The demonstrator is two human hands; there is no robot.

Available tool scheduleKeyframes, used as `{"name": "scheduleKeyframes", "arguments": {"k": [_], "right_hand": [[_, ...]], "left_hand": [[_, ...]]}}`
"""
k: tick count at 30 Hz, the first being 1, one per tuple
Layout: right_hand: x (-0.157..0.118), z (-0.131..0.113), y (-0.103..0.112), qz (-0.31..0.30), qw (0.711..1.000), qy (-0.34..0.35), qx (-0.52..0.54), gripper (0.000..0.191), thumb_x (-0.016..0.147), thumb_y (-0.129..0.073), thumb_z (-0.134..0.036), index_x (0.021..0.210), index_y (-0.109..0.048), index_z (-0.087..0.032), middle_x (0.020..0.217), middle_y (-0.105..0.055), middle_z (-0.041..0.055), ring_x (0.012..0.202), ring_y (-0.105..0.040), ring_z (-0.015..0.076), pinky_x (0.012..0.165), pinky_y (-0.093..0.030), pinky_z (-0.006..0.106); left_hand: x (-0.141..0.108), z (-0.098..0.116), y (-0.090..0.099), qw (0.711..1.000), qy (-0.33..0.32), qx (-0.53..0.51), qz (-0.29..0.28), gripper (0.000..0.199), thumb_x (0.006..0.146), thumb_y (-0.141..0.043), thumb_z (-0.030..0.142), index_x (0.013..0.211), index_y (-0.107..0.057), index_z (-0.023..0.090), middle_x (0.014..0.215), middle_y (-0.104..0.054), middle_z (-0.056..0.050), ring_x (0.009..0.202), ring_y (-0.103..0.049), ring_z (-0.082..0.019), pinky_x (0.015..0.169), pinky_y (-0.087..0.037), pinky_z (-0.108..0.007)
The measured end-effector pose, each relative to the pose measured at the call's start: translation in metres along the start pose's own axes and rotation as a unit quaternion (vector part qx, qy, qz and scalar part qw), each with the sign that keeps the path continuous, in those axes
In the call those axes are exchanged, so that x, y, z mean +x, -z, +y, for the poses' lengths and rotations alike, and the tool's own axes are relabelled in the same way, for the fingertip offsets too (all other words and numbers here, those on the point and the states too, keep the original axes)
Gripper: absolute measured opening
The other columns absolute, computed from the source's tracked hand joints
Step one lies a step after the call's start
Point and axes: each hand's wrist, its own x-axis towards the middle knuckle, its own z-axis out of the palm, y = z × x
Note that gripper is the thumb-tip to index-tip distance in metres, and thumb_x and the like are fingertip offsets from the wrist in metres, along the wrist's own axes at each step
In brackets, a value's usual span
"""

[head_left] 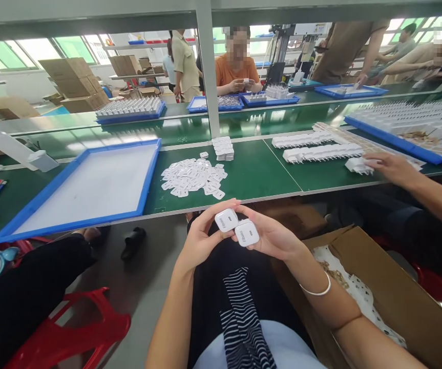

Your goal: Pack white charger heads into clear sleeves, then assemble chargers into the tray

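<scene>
Head: left fingers (212, 209), right fingers (250, 211) hold two white chargers (226, 220) near bench edge (270, 197).

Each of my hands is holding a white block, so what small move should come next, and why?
I'd probably lower the left block into the blue-rimmed tray. The left hand holds that one and the right hand holds the right block, so neither is free for the loose white plates, and the tray lies over on the left.
</scene>
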Motion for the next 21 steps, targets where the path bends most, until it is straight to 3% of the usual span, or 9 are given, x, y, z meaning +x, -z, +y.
{"name": "scheduleKeyframes", "arguments": {"k": [3, 5, 8, 11, 13, 15, 18, 21], "right_hand": [[-0.004, -0.002, -0.007, -0.012, 1.000, 0.014, -0.016, 0.043, 0.093, -0.060, -0.039, 0.132, -0.055, -0.021, 0.099, -0.068, 0.0061, 0.078, -0.066, 0.0137, 0.059, -0.057, 0.021], [-0.004, -0.004, -0.009, 0.003, 0.999, 0.017, -0.027, 0.038, 0.096, -0.056, -0.036, 0.129, -0.057, -0.019, 0.111, -0.068, 0.0094, 0.084, -0.067, 0.0136, 0.068, -0.059, 0.024], [0.011, -0.012, -0.010, 0.026, 0.999, 0.013, -0.027, 0.026, 0.096, -0.055, -0.029, 0.117, -0.061, -0.016, 0.115, -0.067, 0.0096, 0.097, -0.067, 0.0143, 0.091, -0.057, 0.031], [0.058, -0.023, -0.017, -0.010, 0.993, 0.046, -0.104, 0.019, 0.093, -0.054, -0.025, 0.110, -0.060, -0.017, 0.113, -0.066, 0.0077, 0.104, -0.066, 0.0146, 0.101, -0.053, 0.035], [0.106, -0.028, -0.035, -0.023, 0.959, 0.090, -0.268, 0.021, 0.095, -0.049, -0.025, 0.113, -0.055, -0.017, 0.111, -0.066, 0.0081, 0.098, -0.068, 0.0146, 0.095, -0.056, 0.035], [0.157, -0.026, -0.066, -0.021, 0.896, 0.125, -0.426, 0.027, 0.095, -0.050, -0.027, 0.119, -0.051, -0.017, 0.105, -0.066, 0.0076, 0.091, -0.068, 0.0156, 0.086, -0.059, 0.036], [0.214, -0.013, -0.123, -0.045, 0.845, 0.147, -0.512, 0.039, 0.087, -0.066, -0.026, 0.123, -0.053, -0.016, 0.113, -0.064, 0.0078, 0.096, -0.066, 0.0191, 0.086, -0.057, 0.039], [0.235, 0.007, -0.161, -0.079, 0.778, 0.157, -0.603, 0.036, 0.094, -0.061, -0.034, 0.125, -0.057, -0.016, 0.123, -0.061, 0.0096, 0.105, -0.063, 0.0227, 0.088, -0.055, 0.043]], "left_hand": [[-0.005, 0.008, 0.000, 1.000, -0.022, 0.009, 0.018, 0.043, 0.080, -0.074, 0.019, 0.121, -0.068, 0.030, 0.132, -0.065, -0.005, 0.129, -0.055, -0.028, 0.108, -0.044, -0.041], [-0.009, 0.013, 0.011, 0.998, -0.028, 0.026, 0.053, 0.044, 0.081, -0.074, 0.022, 0.123, -0.066, 0.029, 0.126, -0.067, -0.006, 0.124, -0.058, -0.027, 0.106, -0.046, -0.039], [-0.012, 0.021, 0.049, 0.988, -0.002, 0.067, 0.141, 0.055, 0.081, -0.075, 0.029, 0.134, -0.059, 0.027, 0.116, -0.070, -0.007, 0.105, -0.065, -0.021, 0.090, -0.052, -0.030], [-0.008, 0.041, 0.105, 0.973, 0.012, 0.092, 0.211, 0.058, 0.083, -0.071, 0.042, 0.136, -0.054, 0.024, 0.100, -0.073, -0.006, 0.065, -0.059, -0.011, 0.059, -0.048, -0.023], [-0.004, 0.066, 0.138, 0.959, 0.007, 0.142, 0.244, 0.050, 0.088, -0.062, 0.050, 0.128, -0.057, 0.019, 0.092, -0.071, -0.004, 0.053, -0.050, -0.008, 0.053, -0.045, -0.023], [-0.001, 0.092, 0.158, 0.937, 0.018, 0.223, 0.268, 0.043, 0.092, -0.058, 0.047, 0.120, -0.060, 0.014, 0.099, -0.069, -0.005, 0.067, -0.059, -0.011, 0.065, -0.053, -0.027], [-0.001, 0.119, 0.166, 0.913, 0.041, 0.289, 0.284, 0.038, 0.093, -0.059, 0.039, 0.120, -0.059, 0.013, 0.119, -0.062, -0.008, 0.103, -0.063, -0.024, 0.087, -0.055, -0.041], [-0.007, 0.126, 0.162, 0.906, 0.056, 0.308, 0.285, 0.042, 0.093, -0.057, 0.042, 0.122, -0.059, 0.011, 0.125, -0.058, -0.007, 0.108, -0.061, -0.026, 0.092, -0.054, -0.042]]}}
